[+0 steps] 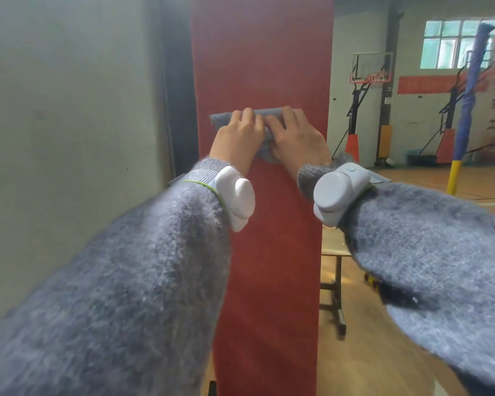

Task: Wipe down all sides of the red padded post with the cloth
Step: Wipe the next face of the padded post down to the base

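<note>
The red padded post (263, 67) stands upright straight ahead and fills the middle of the view from top to bottom. A grey-blue cloth (220, 120) lies against its front face at about chest height. My left hand (237, 138) presses on the cloth's left part, fingers laid over it. My right hand (296, 138) presses on the right part beside it, and the two hands almost touch. Most of the cloth is hidden under my hands; a corner sticks out left and a fold hangs below.
A grey wall (69, 110) runs close along the left of the post. To the right, behind the post, stand a small table (333, 252), basketball hoops (369, 78) and a blue-and-yellow padded pole (466, 110) on the wooden gym floor.
</note>
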The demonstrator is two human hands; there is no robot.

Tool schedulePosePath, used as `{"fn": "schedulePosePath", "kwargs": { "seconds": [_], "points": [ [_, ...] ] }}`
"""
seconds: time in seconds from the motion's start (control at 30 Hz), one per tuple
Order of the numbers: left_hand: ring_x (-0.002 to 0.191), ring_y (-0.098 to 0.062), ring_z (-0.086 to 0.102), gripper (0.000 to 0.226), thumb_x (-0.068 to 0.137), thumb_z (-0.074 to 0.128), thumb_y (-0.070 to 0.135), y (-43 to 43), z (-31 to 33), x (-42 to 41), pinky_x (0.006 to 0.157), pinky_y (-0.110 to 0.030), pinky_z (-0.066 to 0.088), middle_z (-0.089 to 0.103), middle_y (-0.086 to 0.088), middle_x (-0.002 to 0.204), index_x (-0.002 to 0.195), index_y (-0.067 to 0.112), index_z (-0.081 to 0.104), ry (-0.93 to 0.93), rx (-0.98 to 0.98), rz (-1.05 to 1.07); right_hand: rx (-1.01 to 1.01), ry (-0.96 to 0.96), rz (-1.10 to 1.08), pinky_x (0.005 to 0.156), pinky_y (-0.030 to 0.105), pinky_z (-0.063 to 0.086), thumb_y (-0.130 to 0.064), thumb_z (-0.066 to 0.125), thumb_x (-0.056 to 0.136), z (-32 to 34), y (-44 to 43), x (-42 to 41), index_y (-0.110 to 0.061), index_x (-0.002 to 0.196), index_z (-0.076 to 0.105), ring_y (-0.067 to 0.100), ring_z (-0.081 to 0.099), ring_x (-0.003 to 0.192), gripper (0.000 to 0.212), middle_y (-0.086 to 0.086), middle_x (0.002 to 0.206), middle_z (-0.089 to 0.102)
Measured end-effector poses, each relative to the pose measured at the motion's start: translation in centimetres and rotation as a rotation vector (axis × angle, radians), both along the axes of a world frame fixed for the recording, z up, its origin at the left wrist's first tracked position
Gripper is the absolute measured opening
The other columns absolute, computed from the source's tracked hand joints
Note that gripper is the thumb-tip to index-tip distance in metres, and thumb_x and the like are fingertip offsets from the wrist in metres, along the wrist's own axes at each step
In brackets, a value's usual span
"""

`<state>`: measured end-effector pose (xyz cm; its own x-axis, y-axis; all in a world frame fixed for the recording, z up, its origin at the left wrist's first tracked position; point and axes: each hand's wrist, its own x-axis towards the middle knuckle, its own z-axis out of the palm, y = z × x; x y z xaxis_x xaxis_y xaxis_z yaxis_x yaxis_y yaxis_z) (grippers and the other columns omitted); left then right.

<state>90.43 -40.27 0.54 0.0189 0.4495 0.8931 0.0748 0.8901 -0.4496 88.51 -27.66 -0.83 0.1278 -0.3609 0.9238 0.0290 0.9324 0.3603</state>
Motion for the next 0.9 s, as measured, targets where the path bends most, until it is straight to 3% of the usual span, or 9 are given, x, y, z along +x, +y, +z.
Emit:
{"fn": "schedulePosePath", "kwargs": {
  "seconds": [0.07,0.2,0.37,0.43,0.5,0.6,0.73,0.9],
  "points": [
    [0.045,-0.006,0.055,0.036,0.059,0.028,0.009,-0.2,-1.1,-0.2,0.030,-0.016,0.031,0.054,0.004,0.050,0.049,0.017,0.062,0.006,-0.001,-0.012,-0.021,-0.011,0.070,0.046,0.022,0.045,-0.018,0.067,0.057,-1.3,0.1,-0.6,-0.017,0.077,0.069,0.020,0.058,0.068,0.020,0.005,0.076,0.062],
    [0.047,-0.010,0.057,0.032,0.061,0.033,0.009,0.1,-3.9,-0.1,0.032,-0.017,0.033,0.056,0.004,0.053,0.052,0.017,0.063,-0.035,-0.030,-0.029,-0.056,-0.061,0.138,0.053,0.025,0.047,-0.020,0.067,0.055,-4.9,0.3,-0.4,-0.014,0.079,0.066,0.022,0.055,0.070,0.024,0.007,0.075,0.059],
    [0.049,-0.015,0.058,0.030,0.063,0.034,0.007,0.8,-9.2,-0.3,0.038,-0.021,0.037,0.058,0.000,0.056,0.056,0.015,0.063,-0.097,-0.077,-0.063,-0.030,-0.150,0.124,0.067,0.029,0.040,-0.017,0.081,0.052,-10.6,1.3,-1.0,-0.013,0.091,0.048,0.022,0.037,0.080,0.051,0.009,0.078,0.057],
    [0.051,-0.018,0.058,0.030,0.064,0.035,0.005,1.1,-11.5,-0.3,0.037,-0.022,0.038,0.058,-0.003,0.058,0.059,0.013,0.063,-0.149,-0.098,-0.091,-0.006,-0.202,0.105,0.066,0.029,0.042,-0.018,0.083,0.053,-13.1,1.7,-0.7,-0.013,0.092,0.042,0.022,0.037,0.080,0.057,0.009,0.078,0.057],
    [0.051,-0.018,0.058,0.031,0.065,0.033,0.003,1.2,-12.9,0.0,0.032,-0.020,0.034,0.058,-0.003,0.058,0.060,0.012,0.063,-0.196,-0.112,-0.089,0.014,-0.266,0.107,0.063,0.030,0.048,-0.020,0.087,0.049,-14.3,2.1,0.1,-0.010,0.093,0.047,0.023,0.042,0.081,0.059,0.010,0.078,0.059],
    [0.049,-0.017,0.057,0.032,0.065,0.032,0.002,1.1,-12.3,0.7,0.030,-0.017,0.027,0.056,-0.002,0.056,0.057,0.013,0.061,-0.183,-0.118,-0.061,0.094,-0.311,0.124,0.056,0.027,0.048,-0.026,0.086,0.043,-13.1,2.6,1.0,-0.006,0.083,0.064,0.026,0.058,0.069,0.050,0.010,0.075,0.060],
    [0.048,-0.013,0.057,0.030,0.065,0.035,0.005,2.0,-8.8,1.0,0.029,-0.017,0.025,0.055,0.003,0.054,0.054,0.017,0.061,-0.113,-0.095,-0.043,0.060,-0.204,0.100,0.052,0.027,0.045,-0.021,0.067,0.054,-9.1,3.2,1.1,-0.010,0.077,0.067,0.024,0.061,0.065,0.026,0.006,0.072,0.061],
    [0.048,-0.010,0.058,0.033,0.064,0.034,0.007,4.4,-3.0,0.7,0.028,-0.018,0.026,0.057,0.003,0.054,0.050,0.018,0.062,-0.091,0.004,-0.003,-0.060,-0.035,0.015,0.050,0.026,0.047,-0.014,0.073,0.062,-3.6,4.5,0.2,-0.014,0.082,0.068,0.021,0.061,0.068,0.021,0.005,0.075,0.061]
  ]
}}
